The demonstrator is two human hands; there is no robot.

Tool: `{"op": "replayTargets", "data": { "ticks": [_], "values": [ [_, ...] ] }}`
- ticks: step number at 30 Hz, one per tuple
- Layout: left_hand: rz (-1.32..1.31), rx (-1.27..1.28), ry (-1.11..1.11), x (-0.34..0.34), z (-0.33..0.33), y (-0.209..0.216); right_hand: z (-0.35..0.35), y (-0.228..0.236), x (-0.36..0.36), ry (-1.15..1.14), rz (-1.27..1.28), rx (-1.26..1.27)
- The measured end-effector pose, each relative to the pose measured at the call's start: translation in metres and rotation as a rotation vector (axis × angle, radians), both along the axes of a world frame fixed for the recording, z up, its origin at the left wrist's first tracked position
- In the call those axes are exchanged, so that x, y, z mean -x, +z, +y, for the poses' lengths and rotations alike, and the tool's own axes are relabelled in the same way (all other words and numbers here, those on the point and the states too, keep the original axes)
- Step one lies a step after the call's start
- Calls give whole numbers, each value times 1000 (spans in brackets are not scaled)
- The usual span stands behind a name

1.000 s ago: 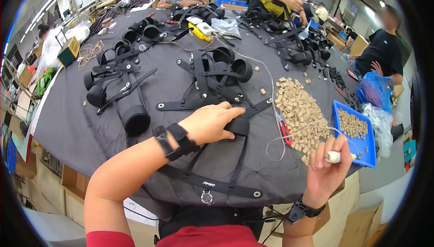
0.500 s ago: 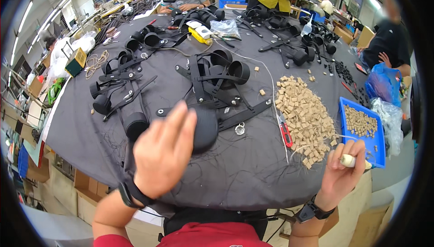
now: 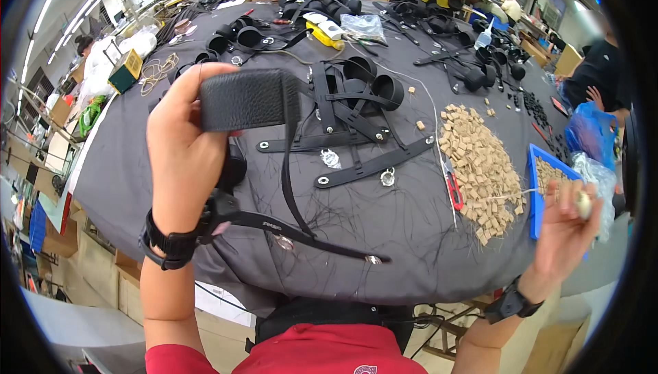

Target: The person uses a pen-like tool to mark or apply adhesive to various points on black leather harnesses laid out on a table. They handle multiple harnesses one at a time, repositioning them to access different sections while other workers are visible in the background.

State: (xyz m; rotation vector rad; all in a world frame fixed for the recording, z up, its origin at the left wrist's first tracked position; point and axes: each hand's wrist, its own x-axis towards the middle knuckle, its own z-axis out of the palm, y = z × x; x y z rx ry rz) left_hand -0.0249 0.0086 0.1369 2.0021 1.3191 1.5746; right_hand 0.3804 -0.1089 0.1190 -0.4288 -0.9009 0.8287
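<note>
My left hand (image 3: 181,131) grips a black leather strap piece (image 3: 250,103), lifted above the left part of the table. Its wide, grained pad faces up, and thin straps with metal fittings hang down past my wrist. At the right, my right hand (image 3: 563,240) is closed around a cream-coloured rounded handle (image 3: 582,205); the rest of that tool is hidden. Beyond the lifted piece lies another set of black straps with round cuffs (image 3: 353,100). Between my hands, a heap of small tan blocks (image 3: 476,168) has a red utility knife (image 3: 453,185) along its left side.
A blue tray (image 3: 534,211) with more tan blocks sits beside my right hand. Dark cloth (image 3: 384,257) covers the table. Farther off are a yellow tool (image 3: 325,35), a clear plastic bag (image 3: 363,28) and several black strap sets. People work around the far side.
My left hand has taken hold of the black strap piece and raised it off the table. My right hand has shifted right, still closed on the cream handle. The view has moved slightly.
</note>
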Motion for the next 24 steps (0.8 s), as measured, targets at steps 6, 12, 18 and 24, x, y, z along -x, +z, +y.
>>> {"op": "replayTargets", "data": {
  "ticks": [6,12,18,24],
  "values": [
    [126,572,-658,-121,-11,-24,-21,37,-34,-51,-178,-91],
    [32,657,-1117,-251,-34,-161,-47,52,-76,-267,-49,-140],
    [547,153,-808,-156,-49,-171,-106,42,-143,-243,-115,-178],
    [548,461,-246,58,-43,-171,-106,29,-167,-310,-83,-197]
  ]
}}
